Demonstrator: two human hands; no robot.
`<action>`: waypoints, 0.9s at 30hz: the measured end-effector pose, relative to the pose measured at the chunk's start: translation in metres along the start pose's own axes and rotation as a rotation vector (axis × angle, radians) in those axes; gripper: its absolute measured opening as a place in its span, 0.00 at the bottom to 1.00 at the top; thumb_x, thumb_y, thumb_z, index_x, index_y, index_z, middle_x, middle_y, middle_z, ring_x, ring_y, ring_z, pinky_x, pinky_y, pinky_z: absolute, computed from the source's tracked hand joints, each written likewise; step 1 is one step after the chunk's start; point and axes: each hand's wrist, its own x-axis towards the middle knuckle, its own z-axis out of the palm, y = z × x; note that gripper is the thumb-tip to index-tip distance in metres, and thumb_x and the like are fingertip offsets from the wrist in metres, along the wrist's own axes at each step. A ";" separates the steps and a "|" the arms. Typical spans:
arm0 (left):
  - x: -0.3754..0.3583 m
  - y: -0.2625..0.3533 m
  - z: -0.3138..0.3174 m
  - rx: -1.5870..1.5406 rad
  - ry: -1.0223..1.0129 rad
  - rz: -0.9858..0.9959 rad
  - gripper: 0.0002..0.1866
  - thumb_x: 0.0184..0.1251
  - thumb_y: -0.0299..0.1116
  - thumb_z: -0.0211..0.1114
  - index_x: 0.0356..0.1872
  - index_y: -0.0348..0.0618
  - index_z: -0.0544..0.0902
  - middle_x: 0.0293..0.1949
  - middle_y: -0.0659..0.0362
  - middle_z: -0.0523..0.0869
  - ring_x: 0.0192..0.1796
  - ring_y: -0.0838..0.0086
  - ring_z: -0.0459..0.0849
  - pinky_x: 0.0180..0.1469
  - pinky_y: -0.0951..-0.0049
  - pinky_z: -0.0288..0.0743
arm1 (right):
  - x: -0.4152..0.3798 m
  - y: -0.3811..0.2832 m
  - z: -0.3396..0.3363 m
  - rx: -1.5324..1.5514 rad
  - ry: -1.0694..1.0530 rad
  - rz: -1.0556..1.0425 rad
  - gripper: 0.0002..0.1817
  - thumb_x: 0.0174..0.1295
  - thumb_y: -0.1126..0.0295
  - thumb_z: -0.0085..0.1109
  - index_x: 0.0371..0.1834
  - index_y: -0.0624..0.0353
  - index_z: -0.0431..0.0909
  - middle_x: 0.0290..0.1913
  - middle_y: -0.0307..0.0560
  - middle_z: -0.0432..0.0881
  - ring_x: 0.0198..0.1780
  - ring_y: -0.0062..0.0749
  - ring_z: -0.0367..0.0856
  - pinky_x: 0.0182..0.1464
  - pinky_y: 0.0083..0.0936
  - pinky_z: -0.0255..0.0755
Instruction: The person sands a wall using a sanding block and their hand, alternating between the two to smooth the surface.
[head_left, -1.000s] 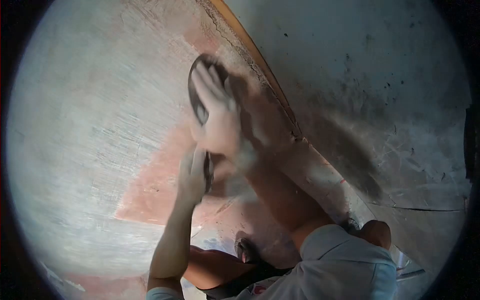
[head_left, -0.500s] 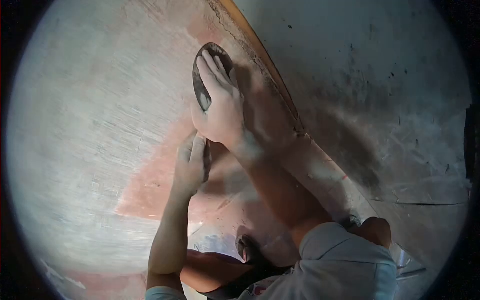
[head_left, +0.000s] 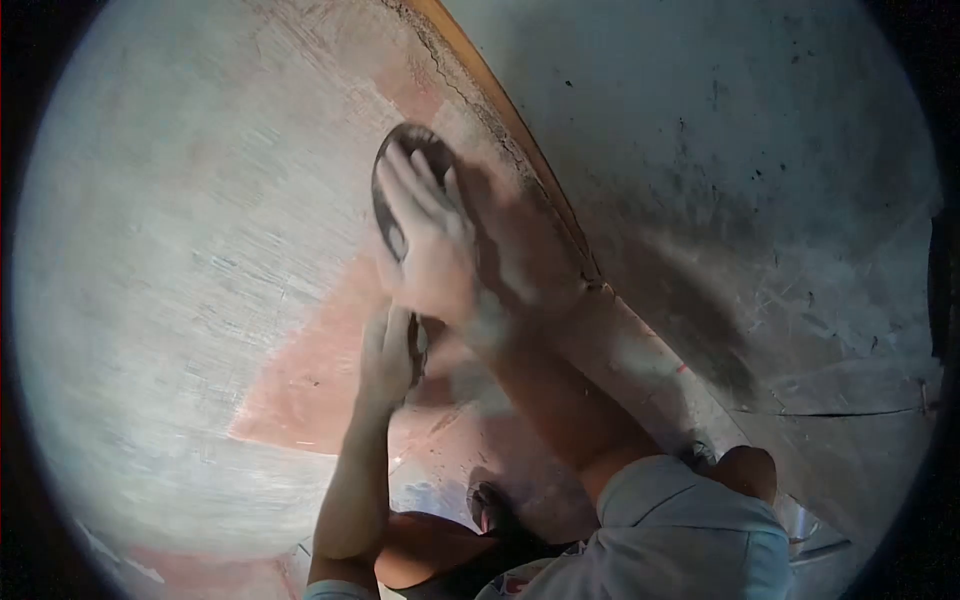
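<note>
A dark, long oval block (head_left: 436,150) lies against a pale, scuffed surface (head_left: 180,240) that has a reddish patch (head_left: 300,385). My right hand (head_left: 430,250) rests on top of the block, palm down, its fingers stretched along it and slightly blurred. Just below, my left hand (head_left: 385,355) has its fingers held together at the block's lower part, which shows as a dark edge beside them. The palm side of my left hand is hidden. Pale dust coats both hands.
An orange-brown edge strip (head_left: 505,100) runs diagonally right of the hands, with a rough crack alongside. Beyond it spreads a grey, stained surface (head_left: 800,250) with a dark slit at the right. A foot (head_left: 487,505) shows below.
Both hands and the block have moved down the surface, the right hand and block also slightly left. My left hand has shifted a little right.
</note>
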 end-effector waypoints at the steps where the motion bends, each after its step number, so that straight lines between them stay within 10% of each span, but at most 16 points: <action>1: -0.010 -0.004 0.003 0.015 0.027 0.019 0.20 0.87 0.47 0.47 0.32 0.50 0.73 0.17 0.69 0.67 0.15 0.85 0.61 0.16 0.77 0.53 | -0.007 -0.012 -0.004 0.005 -0.003 -0.002 0.33 0.58 0.73 0.65 0.71 0.68 0.76 0.74 0.63 0.74 0.74 0.67 0.71 0.78 0.62 0.58; 4: 0.005 -0.043 -0.005 0.423 0.156 0.323 0.22 0.86 0.47 0.47 0.27 0.51 0.73 0.17 0.69 0.66 0.15 0.84 0.61 0.17 0.77 0.54 | -0.015 -0.002 0.000 0.001 -0.060 -0.047 0.40 0.52 0.72 0.69 0.74 0.68 0.72 0.80 0.63 0.66 0.79 0.67 0.65 0.80 0.67 0.50; 9: 0.043 0.036 0.005 0.009 0.038 -0.128 0.23 0.86 0.40 0.49 0.26 0.39 0.76 0.17 0.60 0.72 0.23 0.73 0.71 0.29 0.66 0.64 | 0.038 0.019 -0.005 -0.064 0.068 -0.057 0.38 0.55 0.73 0.66 0.73 0.68 0.71 0.75 0.63 0.72 0.77 0.66 0.67 0.80 0.59 0.56; 13: 0.016 -0.032 -0.023 0.553 0.012 0.236 0.18 0.85 0.38 0.51 0.33 0.39 0.77 0.20 0.60 0.73 0.25 0.71 0.73 0.31 0.63 0.67 | 0.001 -0.001 -0.002 -0.024 0.014 -0.026 0.35 0.58 0.73 0.65 0.73 0.69 0.72 0.75 0.64 0.72 0.76 0.67 0.70 0.80 0.62 0.54; 17: 0.026 -0.009 -0.023 0.293 -0.076 -0.073 0.15 0.83 0.36 0.52 0.36 0.38 0.77 0.29 0.56 0.80 0.30 0.65 0.77 0.33 0.61 0.68 | 0.001 0.019 0.008 -0.049 0.016 -0.038 0.43 0.54 0.70 0.69 0.76 0.68 0.68 0.80 0.62 0.65 0.79 0.66 0.63 0.81 0.65 0.49; 18: 0.049 -0.017 -0.020 0.632 -0.020 0.561 0.22 0.87 0.42 0.49 0.31 0.39 0.77 0.22 0.60 0.76 0.26 0.76 0.73 0.29 0.65 0.65 | 0.021 0.019 -0.004 -0.010 0.020 -0.024 0.42 0.55 0.69 0.70 0.76 0.68 0.68 0.81 0.60 0.64 0.80 0.64 0.62 0.80 0.64 0.48; 22: 0.049 0.008 -0.012 0.069 -0.015 -0.074 0.16 0.84 0.37 0.51 0.33 0.40 0.75 0.21 0.60 0.73 0.23 0.73 0.72 0.26 0.67 0.63 | 0.025 0.017 0.000 -0.073 0.004 -0.010 0.42 0.57 0.67 0.70 0.76 0.68 0.68 0.80 0.59 0.65 0.79 0.61 0.64 0.79 0.64 0.51; 24: 0.039 -0.021 -0.015 0.725 -0.056 0.689 0.17 0.84 0.36 0.50 0.32 0.40 0.75 0.21 0.59 0.74 0.23 0.71 0.72 0.26 0.67 0.63 | 0.006 0.012 0.003 -0.085 0.030 -0.018 0.40 0.57 0.68 0.69 0.75 0.69 0.69 0.79 0.60 0.68 0.77 0.63 0.66 0.78 0.63 0.54; 25: 0.020 -0.043 -0.017 0.634 0.049 0.180 0.21 0.86 0.37 0.47 0.28 0.40 0.75 0.21 0.57 0.77 0.24 0.69 0.74 0.26 0.64 0.64 | -0.005 0.008 0.002 -0.059 0.044 -0.022 0.36 0.60 0.69 0.66 0.73 0.70 0.72 0.77 0.62 0.70 0.76 0.64 0.68 0.78 0.64 0.54; 27: 0.009 -0.035 -0.018 0.462 0.014 0.048 0.21 0.85 0.37 0.48 0.28 0.39 0.76 0.22 0.53 0.78 0.25 0.63 0.74 0.29 0.61 0.66 | -0.025 0.004 0.006 -0.086 0.037 -0.010 0.33 0.61 0.70 0.65 0.72 0.71 0.73 0.76 0.63 0.72 0.76 0.65 0.68 0.79 0.64 0.52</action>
